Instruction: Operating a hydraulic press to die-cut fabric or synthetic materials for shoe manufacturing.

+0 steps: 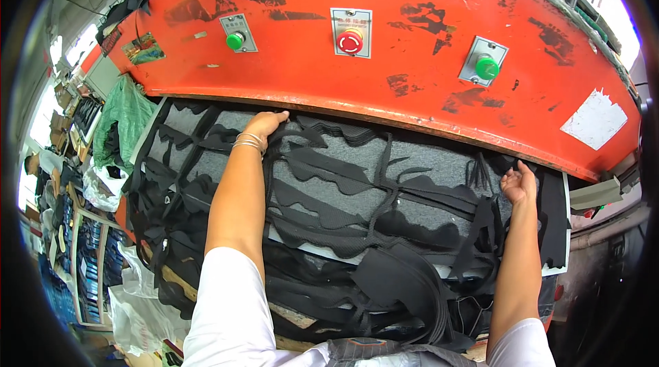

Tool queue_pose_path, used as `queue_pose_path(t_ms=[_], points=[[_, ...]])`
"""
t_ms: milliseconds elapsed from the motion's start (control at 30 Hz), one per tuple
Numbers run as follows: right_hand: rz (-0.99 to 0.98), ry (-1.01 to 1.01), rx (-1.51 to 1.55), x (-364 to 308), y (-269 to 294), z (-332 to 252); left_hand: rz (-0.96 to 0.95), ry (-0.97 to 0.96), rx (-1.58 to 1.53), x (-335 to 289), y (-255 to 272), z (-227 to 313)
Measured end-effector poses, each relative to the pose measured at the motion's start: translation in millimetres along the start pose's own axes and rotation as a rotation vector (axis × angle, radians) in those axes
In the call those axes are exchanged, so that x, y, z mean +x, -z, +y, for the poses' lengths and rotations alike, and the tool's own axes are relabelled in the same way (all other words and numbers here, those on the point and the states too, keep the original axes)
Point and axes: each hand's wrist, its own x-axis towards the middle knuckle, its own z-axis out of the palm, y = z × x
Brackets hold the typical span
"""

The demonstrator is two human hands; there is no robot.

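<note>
A cut-out black sheet (319,161), in wavy strips and narrow webs, lies over a grey speckled board (429,157) below the red machine front. My left hand (259,128) is closed at the sheet's far edge, left of centre, one digit pointing right. Its other fingers are mostly hidden among the black strips. At the far right my right hand (518,185) has its fingers curled beside dark strips. Whatever is in those fingers I cannot make out. Nearer to me, a heap of loose black offcuts (401,284) hangs in curved layers before the board.
The red machine front (288,44) overhangs the board's far side. It carries a red stop button (349,41) and two green buttons (235,40). At left are a green sack (120,120), white plastic bags (141,312) and a rack (89,264). Another person (44,164) is at far left.
</note>
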Motion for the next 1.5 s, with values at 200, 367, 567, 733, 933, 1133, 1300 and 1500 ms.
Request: queue_pose_path(t_ms=[200, 367, 567, 733, 933, 1133, 1300, 1500], points=[[0.024, 0.148, -0.336, 4, -21, 18, -0.051, -0.108, -0.358, 19, 35, -16], [0.067, 0.161, -0.343, -2, -16, 5, -0.103, -0.03, -0.575, 11, 8, -11], [-0.266, 0.093, -0.137, -23, -25, 31, 0.092, -0.031, -0.416, 28, 21, -25], [-0.002, 0.167, -0.271, -31, -46, 31, 0.132, -0.065, -0.201, 47, 13, -24], [0.274, 0.269, -0.879, -27, -55, 19, 0.444, -0.428, 0.632, 51, 8, -21], [0.222, 0.254, -0.987, -55, -22, 28, 0.426, -0.406, 0.575, -1, 14, -47], [0.165, 0.278, -0.955, -101, 19, 47, 0.412, -0.359, 0.427, -47, 47, -87], [0.122, 0.262, -0.906, -163, 83, 53, 0.387, -0.383, 0.5, -128, 63, -137]])
